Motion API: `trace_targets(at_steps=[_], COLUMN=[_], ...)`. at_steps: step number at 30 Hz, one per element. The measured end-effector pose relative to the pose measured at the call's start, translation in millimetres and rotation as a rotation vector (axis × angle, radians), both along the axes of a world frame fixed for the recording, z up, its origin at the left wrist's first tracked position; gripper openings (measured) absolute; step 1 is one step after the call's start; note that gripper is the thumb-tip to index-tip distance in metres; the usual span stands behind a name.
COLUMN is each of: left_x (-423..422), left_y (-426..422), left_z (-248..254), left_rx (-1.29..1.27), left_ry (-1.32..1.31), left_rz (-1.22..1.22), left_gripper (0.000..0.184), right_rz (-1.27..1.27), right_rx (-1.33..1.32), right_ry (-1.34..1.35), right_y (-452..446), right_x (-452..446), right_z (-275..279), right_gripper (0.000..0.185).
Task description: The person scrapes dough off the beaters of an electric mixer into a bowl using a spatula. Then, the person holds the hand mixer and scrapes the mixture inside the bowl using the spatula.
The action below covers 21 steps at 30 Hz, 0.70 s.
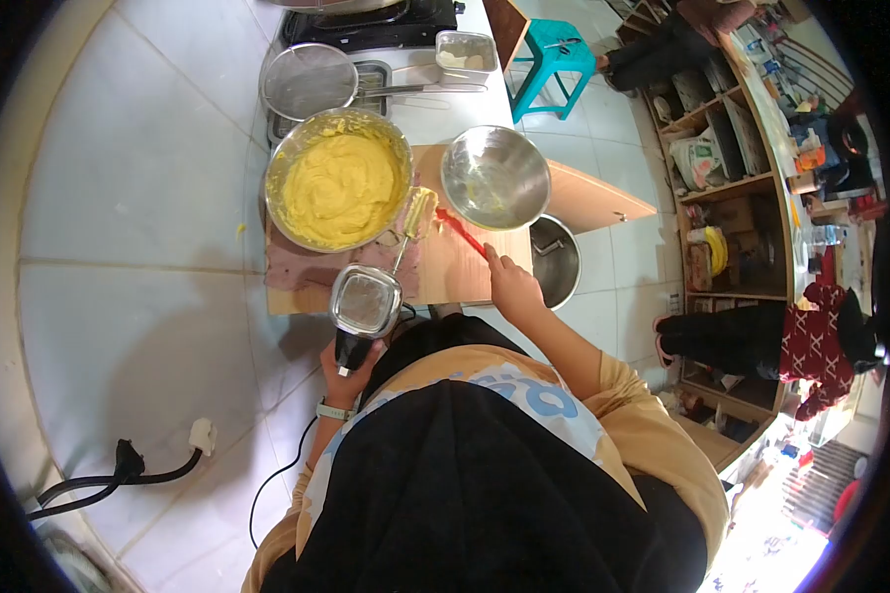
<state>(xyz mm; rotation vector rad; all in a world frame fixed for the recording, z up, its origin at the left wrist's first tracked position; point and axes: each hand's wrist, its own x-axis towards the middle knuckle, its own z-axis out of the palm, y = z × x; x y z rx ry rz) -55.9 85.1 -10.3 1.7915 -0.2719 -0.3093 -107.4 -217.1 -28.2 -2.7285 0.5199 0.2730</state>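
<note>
1. Fingers of the left hand (364, 370) wrap a hand mixer (366, 301), near a steel bowl (271, 201) of yellow batter (341, 188), seemingly well blended.
2. Coated beaters (420, 211) look uncleaned.
3. Right hand (514, 290): fingers curl closed around a red spatula (467, 234), beside the beaters.

Black stove (420, 32), teal stool (554, 59), wooden shelves (730, 188).
The stove sits at the far edge of the white counter (420, 124); the stool stands beyond the right edge.

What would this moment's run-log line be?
left hand: silver-and-black electric mixer | right hand: slim red spatula | nearby: round steel bowl, thick yellow mixture inside
</note>
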Motion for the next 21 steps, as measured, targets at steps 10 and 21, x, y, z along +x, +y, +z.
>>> trace_targets(at_steps=[10, 21], left_x=[0, 2], left_y=[1, 2], left_z=[-3, 5], left_rx=[0.001, 0.001], left_ry=[0.021, 0.033], left_rz=[-0.001, -0.024], left_gripper=[0.019, 0.02], right_rz=[-0.087, -0.177], right_rx=[0.365, 0.819], right_ry=[0.129, 0.032], right_y=[-12, -48], right_x=[-9, 21], right_z=[81, 75], right_gripper=[0.036, 0.038])
